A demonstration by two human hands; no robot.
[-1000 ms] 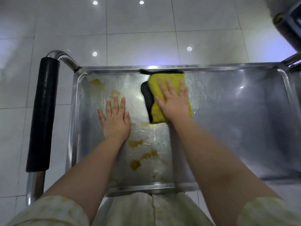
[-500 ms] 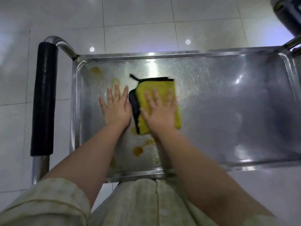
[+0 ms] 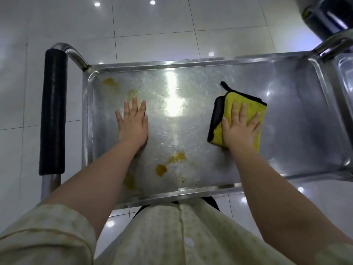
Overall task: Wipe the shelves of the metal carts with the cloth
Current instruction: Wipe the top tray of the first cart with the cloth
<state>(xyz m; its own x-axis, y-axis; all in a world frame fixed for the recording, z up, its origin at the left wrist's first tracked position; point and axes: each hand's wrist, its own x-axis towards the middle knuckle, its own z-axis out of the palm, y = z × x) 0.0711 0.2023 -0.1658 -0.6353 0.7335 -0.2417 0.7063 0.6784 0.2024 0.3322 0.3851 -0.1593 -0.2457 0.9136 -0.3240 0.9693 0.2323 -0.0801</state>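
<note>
Glossy white floor tiles with ceiling-light reflections surround a steel cart seen from above. Its top shelf is a shallow tray with a raised rim; a handle with a black foam grip runs along its left end. On the shelf lie orange-yellow stains: two near the far left corner, several near the front rim, left of centre. The right half of the tray appears free of stains. The cloth, yellow with a black edge and folded, lies flat on the shelf right of centre. The right hand presses on it with straight, spread fingers, palm down, grasping nothing. The left hand rests flat on the bare metal left of centre, fingers straight and together, also gripping nothing; its fingertips reach one far stain. Both forearms extend from pale rolled sleeves. Part of a second metal shelf adjoins the right edge.
</note>
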